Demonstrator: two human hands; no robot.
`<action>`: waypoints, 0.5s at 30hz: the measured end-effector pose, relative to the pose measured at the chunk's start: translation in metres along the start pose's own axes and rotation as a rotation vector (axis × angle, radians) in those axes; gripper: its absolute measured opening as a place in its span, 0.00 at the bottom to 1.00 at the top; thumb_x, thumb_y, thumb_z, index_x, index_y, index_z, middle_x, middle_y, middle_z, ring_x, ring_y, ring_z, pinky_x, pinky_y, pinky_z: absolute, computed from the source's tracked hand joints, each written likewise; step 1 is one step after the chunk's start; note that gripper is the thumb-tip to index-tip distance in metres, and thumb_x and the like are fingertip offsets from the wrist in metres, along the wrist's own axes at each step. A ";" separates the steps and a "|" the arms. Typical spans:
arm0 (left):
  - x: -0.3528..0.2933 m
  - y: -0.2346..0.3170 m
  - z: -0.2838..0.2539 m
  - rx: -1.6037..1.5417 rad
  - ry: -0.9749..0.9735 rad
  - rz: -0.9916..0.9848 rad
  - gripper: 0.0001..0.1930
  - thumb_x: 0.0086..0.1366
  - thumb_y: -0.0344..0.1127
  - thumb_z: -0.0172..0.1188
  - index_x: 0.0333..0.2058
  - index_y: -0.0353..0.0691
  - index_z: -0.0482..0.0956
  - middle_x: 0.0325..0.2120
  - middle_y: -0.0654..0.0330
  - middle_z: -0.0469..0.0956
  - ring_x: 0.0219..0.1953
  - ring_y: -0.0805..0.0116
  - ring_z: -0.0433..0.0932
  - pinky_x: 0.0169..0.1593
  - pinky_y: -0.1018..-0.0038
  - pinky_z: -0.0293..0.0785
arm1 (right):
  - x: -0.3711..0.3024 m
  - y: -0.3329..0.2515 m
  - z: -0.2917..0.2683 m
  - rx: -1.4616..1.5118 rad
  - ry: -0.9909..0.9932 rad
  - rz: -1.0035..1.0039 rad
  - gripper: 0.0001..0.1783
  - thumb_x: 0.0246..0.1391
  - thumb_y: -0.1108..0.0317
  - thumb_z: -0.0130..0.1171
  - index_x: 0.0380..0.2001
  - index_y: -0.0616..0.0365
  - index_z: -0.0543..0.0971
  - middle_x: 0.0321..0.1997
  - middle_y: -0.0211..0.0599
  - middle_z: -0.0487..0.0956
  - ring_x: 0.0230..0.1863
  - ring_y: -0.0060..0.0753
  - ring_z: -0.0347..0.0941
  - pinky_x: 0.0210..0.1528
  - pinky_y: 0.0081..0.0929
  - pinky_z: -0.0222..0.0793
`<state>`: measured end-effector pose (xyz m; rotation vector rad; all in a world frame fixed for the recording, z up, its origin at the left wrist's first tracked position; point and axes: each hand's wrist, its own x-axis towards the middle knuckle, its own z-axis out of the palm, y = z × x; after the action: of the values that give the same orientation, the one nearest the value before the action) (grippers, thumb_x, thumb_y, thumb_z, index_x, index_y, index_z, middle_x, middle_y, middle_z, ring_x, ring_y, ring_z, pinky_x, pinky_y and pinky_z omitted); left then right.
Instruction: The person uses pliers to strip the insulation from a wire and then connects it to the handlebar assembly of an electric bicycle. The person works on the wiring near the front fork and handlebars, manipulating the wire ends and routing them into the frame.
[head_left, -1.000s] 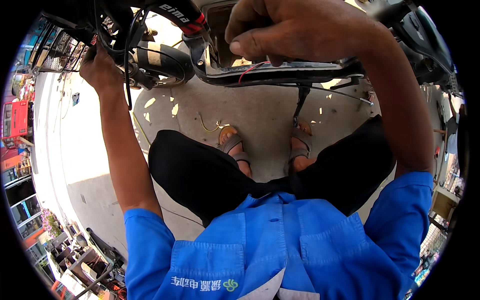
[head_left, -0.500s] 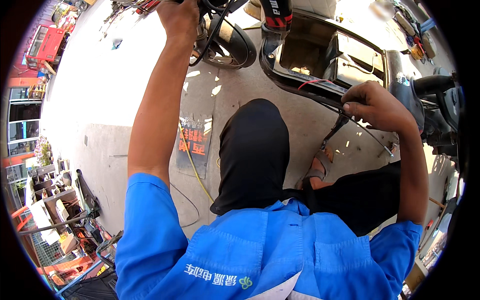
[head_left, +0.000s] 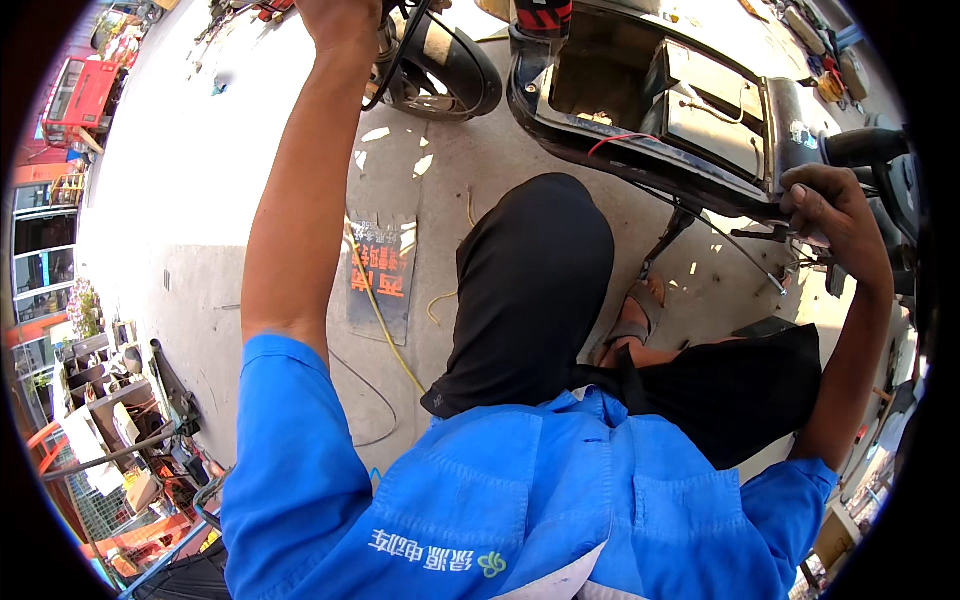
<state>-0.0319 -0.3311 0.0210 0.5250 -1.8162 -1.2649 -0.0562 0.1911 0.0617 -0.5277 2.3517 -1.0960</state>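
Note:
An electric scooter stands in front of me, its floor compartment (head_left: 600,85) uncovered. Grey box-shaped batteries (head_left: 715,115) sit inside it. My left hand (head_left: 343,22) is up by the handlebar cables and the front wheel (head_left: 455,80); its fingers run past the top edge of the picture. At the rear end of the compartment, my right hand (head_left: 838,215) has its fingers curled together against the dark frame. What they grip, if anything, is hidden. Below the frame, a black cable (head_left: 735,243) with a metal tip hangs down to the left of that hand. A red wire (head_left: 620,138) lies over the compartment's near edge.
A kickstand (head_left: 668,238) reaches the floor near my sandalled foot (head_left: 635,315). On the concrete lie a printed dark sheet (head_left: 380,290) and a yellow hose (head_left: 385,335). Shelves of parts (head_left: 110,390) and a red vehicle (head_left: 80,95) are at the left.
My right hand has moved right, from beside the black cable to the compartment's rear end. The left hand sits higher in the picture, as the whole view has shifted. My knee has swung slightly right.

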 end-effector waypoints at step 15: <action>0.006 -0.024 -0.025 -0.040 -0.098 -0.069 0.25 0.61 0.46 0.68 0.43 0.26 0.80 0.33 0.57 0.80 0.32 0.70 0.76 0.37 0.74 0.72 | -0.148 0.158 -0.040 0.216 0.368 0.349 0.15 0.60 0.63 0.58 0.39 0.67 0.80 0.30 0.34 0.81 0.26 0.21 0.75 0.31 0.22 0.74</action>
<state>-0.0181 -0.3591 0.0052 0.5153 -1.8633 -1.3918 0.0183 0.3886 -0.0006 0.1740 2.4556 -1.3396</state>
